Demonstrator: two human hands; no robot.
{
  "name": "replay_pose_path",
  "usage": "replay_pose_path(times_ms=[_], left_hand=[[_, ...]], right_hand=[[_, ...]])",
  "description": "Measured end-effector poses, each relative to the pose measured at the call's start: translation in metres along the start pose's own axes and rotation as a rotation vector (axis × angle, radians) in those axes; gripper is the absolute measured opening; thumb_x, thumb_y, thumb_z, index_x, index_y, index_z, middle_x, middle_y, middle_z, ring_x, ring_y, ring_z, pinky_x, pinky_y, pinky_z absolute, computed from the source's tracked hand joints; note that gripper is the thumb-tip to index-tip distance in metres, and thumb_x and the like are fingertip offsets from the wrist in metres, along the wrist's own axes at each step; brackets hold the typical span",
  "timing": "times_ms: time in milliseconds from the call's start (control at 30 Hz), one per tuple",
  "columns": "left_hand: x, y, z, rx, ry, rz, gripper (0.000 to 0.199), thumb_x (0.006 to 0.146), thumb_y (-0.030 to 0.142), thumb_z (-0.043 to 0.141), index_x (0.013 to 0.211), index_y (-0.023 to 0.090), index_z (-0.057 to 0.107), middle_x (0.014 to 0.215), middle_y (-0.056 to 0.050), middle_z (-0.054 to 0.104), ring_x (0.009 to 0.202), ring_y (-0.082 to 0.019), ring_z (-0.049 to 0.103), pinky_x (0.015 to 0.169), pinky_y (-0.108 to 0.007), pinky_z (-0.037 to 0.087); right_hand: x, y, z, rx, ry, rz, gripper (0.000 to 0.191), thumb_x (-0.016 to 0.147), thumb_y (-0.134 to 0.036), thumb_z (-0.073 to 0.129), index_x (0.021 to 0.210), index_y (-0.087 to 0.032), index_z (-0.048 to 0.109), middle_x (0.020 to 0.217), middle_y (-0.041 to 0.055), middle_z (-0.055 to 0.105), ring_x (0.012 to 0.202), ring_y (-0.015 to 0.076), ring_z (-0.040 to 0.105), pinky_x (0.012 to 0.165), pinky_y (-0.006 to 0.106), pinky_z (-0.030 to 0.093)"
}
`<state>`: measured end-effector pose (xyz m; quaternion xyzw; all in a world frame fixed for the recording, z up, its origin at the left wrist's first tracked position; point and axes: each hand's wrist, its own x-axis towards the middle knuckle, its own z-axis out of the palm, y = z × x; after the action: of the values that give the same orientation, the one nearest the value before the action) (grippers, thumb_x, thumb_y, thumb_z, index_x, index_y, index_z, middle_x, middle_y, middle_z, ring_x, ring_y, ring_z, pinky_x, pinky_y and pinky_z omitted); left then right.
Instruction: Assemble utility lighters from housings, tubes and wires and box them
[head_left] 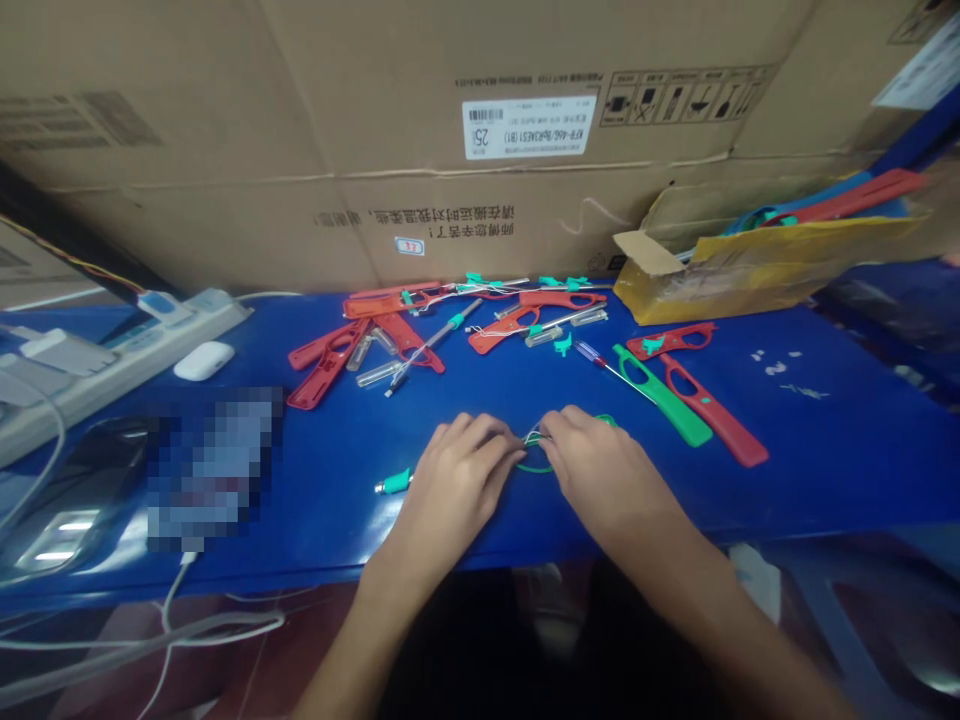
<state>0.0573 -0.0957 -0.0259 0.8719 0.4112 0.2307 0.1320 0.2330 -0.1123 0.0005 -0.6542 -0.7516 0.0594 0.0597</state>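
My left hand (461,465) is closed, its fingertips pinched on thin white wires (532,436). My right hand (592,460) pinches at the same wires from the other side. Between and beneath the hands lies a green lighter casing (534,468), mostly hidden by my right hand. A metal lighter tube end with a green trigger piece (394,483) sticks out to the left from under my left hand. Just beyond my right hand are a screwdriver (611,370) with a clear handle, a green casing half (667,400) and a red casing half (720,415).
Red lighter casings (409,340), metal tubes and clear fuel tanks (379,374) lie along the back. A yellow-taped box (720,285) of casings stands back right, before a large carton (300,130). Leftward are a phone (217,460), an earbud case (204,361) and a power strip (150,355).
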Motion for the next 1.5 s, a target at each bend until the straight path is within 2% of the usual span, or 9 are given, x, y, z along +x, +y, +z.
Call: replay_pose_path(times_ms=[100, 200, 300, 467, 600, 733, 967, 1167, 1500], left_hand=[[0.0, 0.0, 0.002, -0.012, 0.003, -0.006, 0.016, 0.105, 0.025, 0.051, 0.104, 0.02, 0.066, 0.106, -0.003, 0.069, 0.093, -0.021, 0.056, 0.079, -0.037, 0.042], [0.0, 0.0, 0.003, -0.014, 0.005, -0.019, 0.012, 0.105, 0.023, 0.05, 0.106, 0.02, 0.062, 0.104, -0.003, 0.068, 0.093, -0.021, 0.057, 0.081, -0.037, 0.044], [0.0, 0.0, 0.004, 0.003, -0.003, -0.016, 0.013, 0.105, 0.021, 0.048, 0.102, 0.019, 0.06, 0.101, -0.003, 0.067, 0.092, -0.021, 0.057, 0.081, -0.037, 0.045], [0.001, 0.001, 0.005, -0.035, 0.009, -0.06, 0.009, 0.104, 0.023, 0.051, 0.102, 0.019, 0.06, 0.101, -0.003, 0.067, 0.093, -0.022, 0.06, 0.086, -0.04, 0.048], [0.0, 0.002, 0.005, -0.013, 0.012, -0.061, 0.013, 0.104, 0.023, 0.051, 0.109, 0.02, 0.062, 0.107, -0.005, 0.067, 0.099, -0.022, 0.062, 0.092, -0.042, 0.049], [0.0, 0.001, 0.005, 0.003, 0.014, -0.042, 0.016, 0.105, 0.021, 0.049, 0.11, 0.02, 0.064, 0.107, -0.005, 0.067, 0.097, -0.022, 0.062, 0.089, -0.041, 0.051], [0.0, 0.002, 0.004, -0.042, 0.028, -0.091, 0.011, 0.103, 0.021, 0.053, 0.106, 0.021, 0.063, 0.105, -0.002, 0.068, 0.096, -0.021, 0.062, 0.088, -0.039, 0.05], [0.0, 0.002, 0.004, -0.039, 0.027, -0.09, 0.011, 0.103, 0.021, 0.052, 0.106, 0.022, 0.063, 0.105, -0.002, 0.068, 0.095, -0.021, 0.061, 0.088, -0.038, 0.049], [0.0, 0.0, 0.004, -0.072, 0.017, -0.087, 0.015, 0.103, 0.021, 0.052, 0.107, 0.022, 0.066, 0.105, -0.002, 0.067, 0.095, -0.021, 0.06, 0.086, -0.038, 0.049]], right_hand=[[0.006, -0.002, -0.015, -0.133, -0.141, -0.075, 0.02, 0.092, -0.004, 0.053, 0.098, -0.015, 0.069, 0.09, 0.0111, 0.071, 0.075, 0.023, 0.069, 0.058, 0.031, 0.041], [0.008, -0.006, -0.028, -0.192, -0.225, -0.146, 0.026, 0.095, -0.005, 0.049, 0.112, -0.012, 0.067, 0.103, 0.0143, 0.071, 0.091, 0.0262, 0.071, 0.072, 0.034, 0.049], [0.011, -0.015, -0.042, -0.223, -0.318, -0.144, 0.035, 0.096, -0.002, 0.045, 0.124, -0.011, 0.063, 0.113, 0.0158, 0.071, 0.1, 0.027, 0.071, 0.079, 0.036, 0.05], [0.019, -0.021, -0.055, -0.239, -0.358, -0.208, 0.03, 0.092, 0.001, 0.047, 0.107, -0.013, 0.069, 0.103, 0.0133, 0.073, 0.098, 0.0255, 0.07, 0.076, 0.033, 0.046], [0.022, -0.007, -0.044, -0.227, -0.275, -0.259, 0.026, 0.095, -0.004, 0.049, 0.109, -0.014, 0.068, 0.102, 0.011, 0.073, 0.092, 0.0247, 0.068, 0.068, 0.033, 0.04], [0.014, 0.011, -0.027, -0.121, -0.144, -0.243, 0.018, 0.098, -0.013, 0.052, 0.101, -0.02, 0.069, 0.095, 0.0042, 0.073, 0.081, 0.0204, 0.068, 0.062, 0.032, 0.036], [-0.005, 0.029, 0.006, 0.18, 0.137, -0.237, 0.023, 0.102, -0.022, 0.052, 0.119, -0.022, 0.068, 0.113, 0.0043, 0.074, 0.097, 0.0211, 0.071, 0.076, 0.031, 0.049], [-0.01, 0.028, 0.022, 0.361, 0.226, -0.213, 0.02, 0.103, -0.021, 0.049, 0.114, -0.022, 0.066, 0.111, 0.0024, 0.072, 0.102, 0.0184, 0.068, 0.088, 0.032, 0.05], [-0.009, 0.024, 0.023, 0.299, 0.237, -0.285, 0.021, 0.101, -0.012, 0.046, 0.104, -0.018, 0.066, 0.104, 0.0068, 0.068, 0.096, 0.0222, 0.063, 0.09, 0.042, 0.049]])
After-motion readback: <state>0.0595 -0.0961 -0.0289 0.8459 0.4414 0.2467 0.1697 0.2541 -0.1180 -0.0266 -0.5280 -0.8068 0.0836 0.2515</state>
